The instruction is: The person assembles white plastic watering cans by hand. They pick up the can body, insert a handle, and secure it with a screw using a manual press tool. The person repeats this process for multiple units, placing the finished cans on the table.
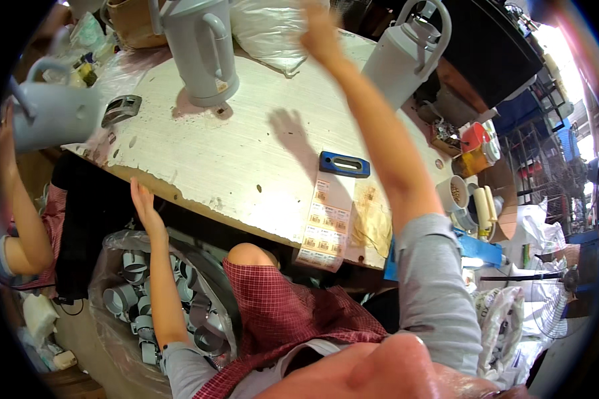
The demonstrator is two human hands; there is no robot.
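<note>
My left hand (143, 203) is at the table's front edge, fingers stretched out and holding nothing. My right hand (321, 33) reaches to the far side, smeared by motion, so its fingers cannot be made out. It is near a white plastic bag (273, 30) and left of a grey vacuum jug (396, 63) with a raised carrying handle and an uncovered neck. Another grey vacuum jug (196, 50) with a side handle stands upright at the far left. Below my right forearm lie a blue frame-shaped piece (344, 164) and a sheet of printed labels (325, 229).
A co-worker's hand (5, 136) at the left touches a grey jug (56, 118). A dark curved part (121, 110) lies nearby. An open plastic bag (103, 292) of grey ring-shaped parts stands beside my left arm. Right are a cup of small pieces (451, 193) and a fan (569, 279).
</note>
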